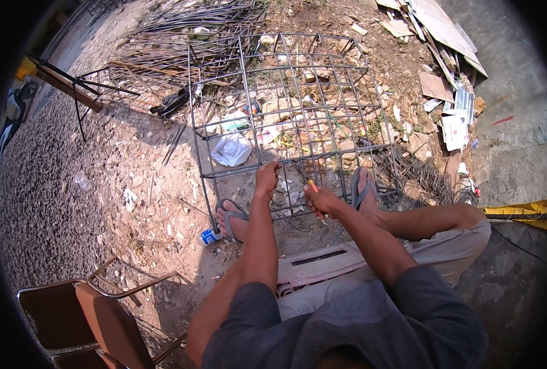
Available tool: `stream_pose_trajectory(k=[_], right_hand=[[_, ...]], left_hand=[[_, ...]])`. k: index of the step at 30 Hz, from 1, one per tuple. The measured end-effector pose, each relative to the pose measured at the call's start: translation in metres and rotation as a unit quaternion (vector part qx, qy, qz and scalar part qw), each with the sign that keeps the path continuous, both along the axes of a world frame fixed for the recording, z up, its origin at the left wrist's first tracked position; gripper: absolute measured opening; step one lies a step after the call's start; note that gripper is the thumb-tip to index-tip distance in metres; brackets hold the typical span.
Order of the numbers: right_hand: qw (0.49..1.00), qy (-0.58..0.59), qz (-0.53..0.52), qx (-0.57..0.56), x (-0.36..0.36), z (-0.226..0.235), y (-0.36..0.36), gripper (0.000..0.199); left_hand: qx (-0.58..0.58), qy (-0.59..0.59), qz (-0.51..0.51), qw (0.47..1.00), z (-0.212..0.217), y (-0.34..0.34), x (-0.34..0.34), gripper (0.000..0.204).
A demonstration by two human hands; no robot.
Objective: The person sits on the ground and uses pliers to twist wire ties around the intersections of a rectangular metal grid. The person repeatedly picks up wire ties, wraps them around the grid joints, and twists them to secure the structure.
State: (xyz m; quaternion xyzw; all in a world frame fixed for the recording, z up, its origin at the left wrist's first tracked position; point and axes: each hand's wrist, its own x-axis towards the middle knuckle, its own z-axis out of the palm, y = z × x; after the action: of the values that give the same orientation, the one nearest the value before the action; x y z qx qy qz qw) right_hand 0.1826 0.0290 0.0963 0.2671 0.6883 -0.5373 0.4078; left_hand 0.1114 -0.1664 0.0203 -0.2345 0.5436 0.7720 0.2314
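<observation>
A cage of tied steel rebar [347,101] stands on the ground in front of me, its near side close to my feet. My left hand [266,179] is closed on a bar along that near side. Just to the right, my right hand [324,202] grips pincers [312,184] with red and yellow handles. Their dark jaws point up toward the same bar. The fingers hide part of the handles, and any tie wire at the jaws is too small to make out. My sandalled feet rest beside the near bars.
Beyond the cage lies a heap of loose rebar [181,46]. A white plastic bag [231,149] and rubble show through the bars. A blue can [211,237] lies by my left foot. A brown chair [110,320] stands at lower left, boards [443,31] at upper right.
</observation>
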Motion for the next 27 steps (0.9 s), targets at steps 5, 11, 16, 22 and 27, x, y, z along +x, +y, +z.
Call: stream_pose_trajectory(k=[5, 11, 16, 22, 27], right_hand=[[0.924, -0.140, -0.170, -0.313, 0.004, -0.034, 0.023, 0.048], [0.891, -0.120, -0.239, -0.367, 0.019, -0.021, -0.002, 0.051], [0.987, 0.057, -0.105, -0.105, 0.024, -0.015, -0.014, 0.046], [0.777, -0.171, -0.209, -0.568, 0.006, -0.028, 0.034, 0.053], [0.899, -0.131, -0.159, -0.387, 0.003, -0.021, 0.023, 0.047]], left_hand=[[-0.104, 0.024, 0.010, 0.994, -0.017, 0.009, 0.003, 0.031], [-0.143, 0.102, 0.014, 0.984, -0.042, 0.018, 0.016, 0.024], [-0.187, 0.108, 0.016, 0.976, -0.047, 0.020, 0.018, 0.023], [-0.245, 0.126, -0.005, 0.961, -0.050, 0.029, 0.020, 0.024], [-0.295, 0.124, -0.027, 0.947, -0.056, 0.019, 0.018, 0.032]])
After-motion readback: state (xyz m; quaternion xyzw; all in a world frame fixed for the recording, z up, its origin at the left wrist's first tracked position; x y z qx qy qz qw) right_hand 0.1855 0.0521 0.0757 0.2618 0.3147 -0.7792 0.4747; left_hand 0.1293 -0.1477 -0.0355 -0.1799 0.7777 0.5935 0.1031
